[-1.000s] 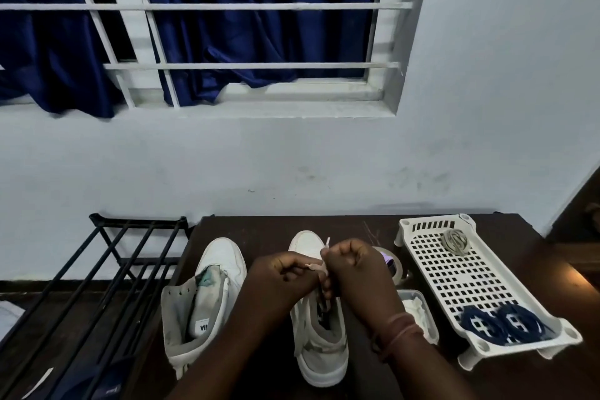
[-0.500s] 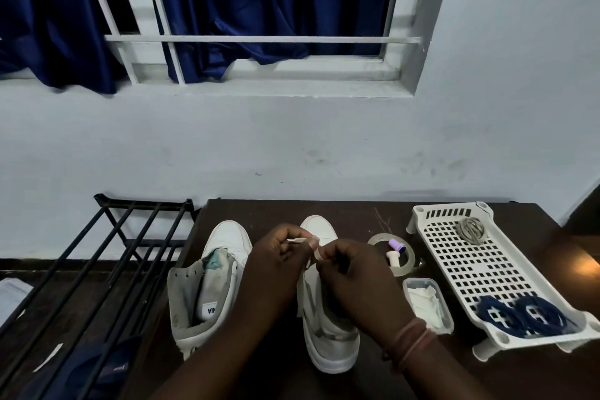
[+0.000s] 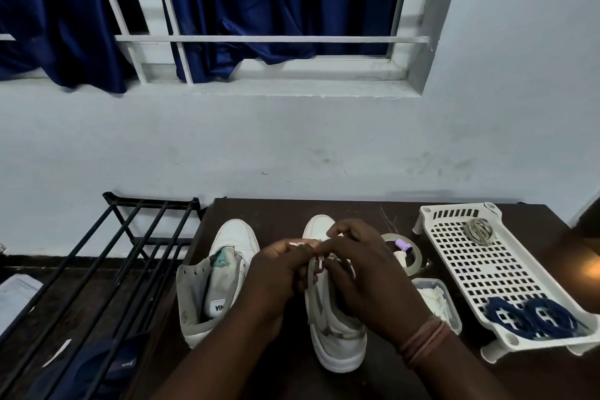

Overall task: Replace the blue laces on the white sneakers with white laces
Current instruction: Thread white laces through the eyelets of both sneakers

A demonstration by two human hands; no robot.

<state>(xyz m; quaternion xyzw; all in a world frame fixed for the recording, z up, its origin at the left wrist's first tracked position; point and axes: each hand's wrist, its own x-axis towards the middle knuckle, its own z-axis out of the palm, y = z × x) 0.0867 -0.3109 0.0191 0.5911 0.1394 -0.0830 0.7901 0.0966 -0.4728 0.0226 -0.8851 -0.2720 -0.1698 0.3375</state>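
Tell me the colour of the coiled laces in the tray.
Dark blue coiled laces, in the head view.

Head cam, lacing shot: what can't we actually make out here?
- Eyelets of the right sneaker: hidden by the left hand and right hand.
- White lace: only a short stretch shows between the fingers; its threading is hidden.
- Small clear container: contents blurred, partly behind the right wrist.
- Blue laces: count unclear, coiled and dim.
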